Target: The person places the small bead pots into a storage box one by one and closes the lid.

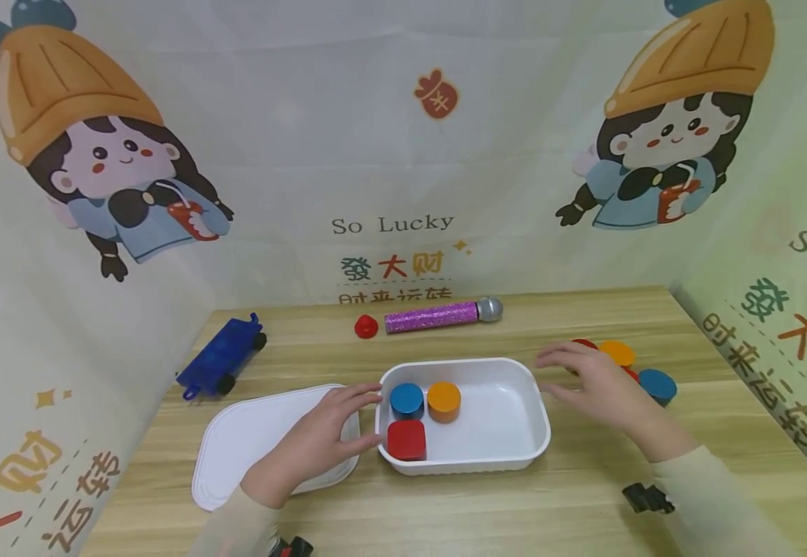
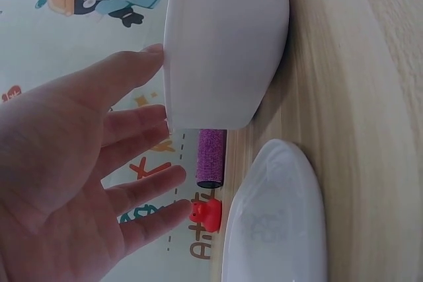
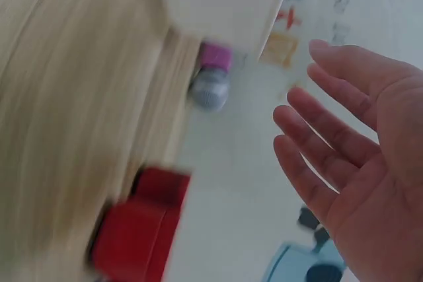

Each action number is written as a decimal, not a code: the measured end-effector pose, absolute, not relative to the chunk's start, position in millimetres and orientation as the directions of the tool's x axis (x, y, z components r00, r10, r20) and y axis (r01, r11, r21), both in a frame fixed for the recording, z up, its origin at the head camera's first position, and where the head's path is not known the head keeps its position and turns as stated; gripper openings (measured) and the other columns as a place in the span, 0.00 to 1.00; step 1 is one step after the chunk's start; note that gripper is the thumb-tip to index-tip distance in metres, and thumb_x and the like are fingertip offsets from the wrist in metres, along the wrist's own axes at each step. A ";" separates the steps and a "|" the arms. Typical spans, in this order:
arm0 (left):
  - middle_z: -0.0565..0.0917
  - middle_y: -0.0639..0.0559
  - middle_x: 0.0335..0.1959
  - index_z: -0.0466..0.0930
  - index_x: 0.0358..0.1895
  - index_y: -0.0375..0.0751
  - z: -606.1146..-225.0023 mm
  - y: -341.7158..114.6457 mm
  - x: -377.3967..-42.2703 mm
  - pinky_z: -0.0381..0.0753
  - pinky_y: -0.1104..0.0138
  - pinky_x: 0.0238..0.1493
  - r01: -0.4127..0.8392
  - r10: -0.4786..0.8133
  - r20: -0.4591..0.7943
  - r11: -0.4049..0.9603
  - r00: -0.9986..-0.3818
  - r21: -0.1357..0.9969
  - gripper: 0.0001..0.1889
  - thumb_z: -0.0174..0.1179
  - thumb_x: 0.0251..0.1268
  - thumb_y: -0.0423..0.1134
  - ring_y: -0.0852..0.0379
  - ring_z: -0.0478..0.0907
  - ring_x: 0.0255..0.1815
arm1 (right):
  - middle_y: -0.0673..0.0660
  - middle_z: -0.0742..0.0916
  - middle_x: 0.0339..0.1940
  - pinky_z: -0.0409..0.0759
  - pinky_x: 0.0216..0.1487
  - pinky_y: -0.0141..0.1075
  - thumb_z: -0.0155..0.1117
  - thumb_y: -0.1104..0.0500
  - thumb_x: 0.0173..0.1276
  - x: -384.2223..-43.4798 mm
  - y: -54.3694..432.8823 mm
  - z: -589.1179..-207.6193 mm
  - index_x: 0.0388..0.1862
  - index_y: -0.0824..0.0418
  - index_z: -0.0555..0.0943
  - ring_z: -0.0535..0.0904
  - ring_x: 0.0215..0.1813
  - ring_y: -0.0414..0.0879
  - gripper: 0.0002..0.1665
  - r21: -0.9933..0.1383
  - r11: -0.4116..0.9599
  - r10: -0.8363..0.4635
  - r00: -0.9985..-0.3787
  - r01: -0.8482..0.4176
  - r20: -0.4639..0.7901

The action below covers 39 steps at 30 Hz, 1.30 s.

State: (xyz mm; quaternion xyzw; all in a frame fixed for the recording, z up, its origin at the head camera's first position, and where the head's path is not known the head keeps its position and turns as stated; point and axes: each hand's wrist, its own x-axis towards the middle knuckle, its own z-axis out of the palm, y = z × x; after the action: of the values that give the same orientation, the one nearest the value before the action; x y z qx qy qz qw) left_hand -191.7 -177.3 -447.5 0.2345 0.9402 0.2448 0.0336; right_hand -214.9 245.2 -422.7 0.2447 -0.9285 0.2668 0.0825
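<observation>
A white rectangular box (image 1: pixel 487 465) sits in the middle of the table. Inside, toward its left end, are a blue round block (image 1: pixel 406 400), an orange round block (image 1: pixel 443 401) and a red square block (image 1: pixel 406 440). My left hand (image 1: pixel 323 432) is at the box's left end, thumb and fingers spread, the tips at the rim; in the left wrist view the thumb tip appears to touch it. My right hand (image 1: pixel 598 387) hovers just off the box's right end with fingers extended and holds nothing. The palm of that hand (image 3: pixel 370 163) is bare in the right wrist view.
A white lid (image 1: pixel 243 445) lies left of the box, partly under my left arm. Behind stand a blue toy cart (image 1: pixel 222 357), a small red duck (image 2: pixel 209 214) and a purple microphone (image 1: pixel 438 317). Several blocks, including an orange one (image 1: pixel 617 353) and a blue one (image 1: pixel 657 386), lie right.
</observation>
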 end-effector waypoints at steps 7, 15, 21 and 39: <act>0.72 0.53 0.76 0.78 0.69 0.48 -448.3 -177.6 -191.8 0.75 0.47 0.73 0.431 0.458 0.060 0.774 -0.887 0.464 0.31 0.72 0.64 0.52 0.46 0.68 0.76 | 0.61 0.89 0.50 0.85 0.53 0.55 0.77 0.64 0.62 -217.8 292.6 -435.5 0.50 0.63 0.87 0.85 0.50 0.58 0.17 -0.389 0.804 -0.345 -0.885 -0.451 0.314; 0.72 0.52 0.77 0.78 0.70 0.47 -449.2 -178.0 -191.0 0.75 0.47 0.73 0.430 0.460 0.057 0.769 -0.886 0.473 0.31 0.72 0.65 0.52 0.46 0.68 0.76 | 0.66 0.88 0.49 0.83 0.54 0.61 0.79 0.64 0.59 -218.0 329.6 -441.7 0.48 0.67 0.86 0.84 0.49 0.63 0.18 -0.356 0.850 -0.313 -0.915 -0.389 0.254; 0.71 0.52 0.77 0.77 0.70 0.47 -448.6 -178.7 -191.7 0.74 0.46 0.74 0.429 0.463 0.049 0.770 -0.885 0.473 0.32 0.71 0.65 0.52 0.45 0.68 0.77 | 0.68 0.87 0.50 0.82 0.57 0.63 0.81 0.60 0.58 -216.5 342.1 -444.2 0.47 0.67 0.87 0.84 0.51 0.65 0.20 -0.321 0.865 -0.322 -0.917 -0.386 0.234; 0.71 0.53 0.77 0.77 0.70 0.48 -447.4 -176.5 -190.6 0.74 0.45 0.73 0.405 0.444 0.032 0.782 -0.895 0.473 0.32 0.72 0.65 0.51 0.45 0.67 0.77 | 0.67 0.89 0.47 0.83 0.55 0.63 0.83 0.60 0.54 -214.9 349.3 -445.8 0.43 0.66 0.88 0.85 0.49 0.66 0.19 -0.292 0.853 -0.363 -0.893 -0.433 0.264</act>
State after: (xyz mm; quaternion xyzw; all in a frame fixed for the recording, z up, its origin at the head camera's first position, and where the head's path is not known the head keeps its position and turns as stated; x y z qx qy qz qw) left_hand -190.6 -176.5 -447.4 0.2250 0.9432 0.2411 0.0404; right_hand -214.9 349.3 -445.8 0.2080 -0.9572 0.1746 0.1002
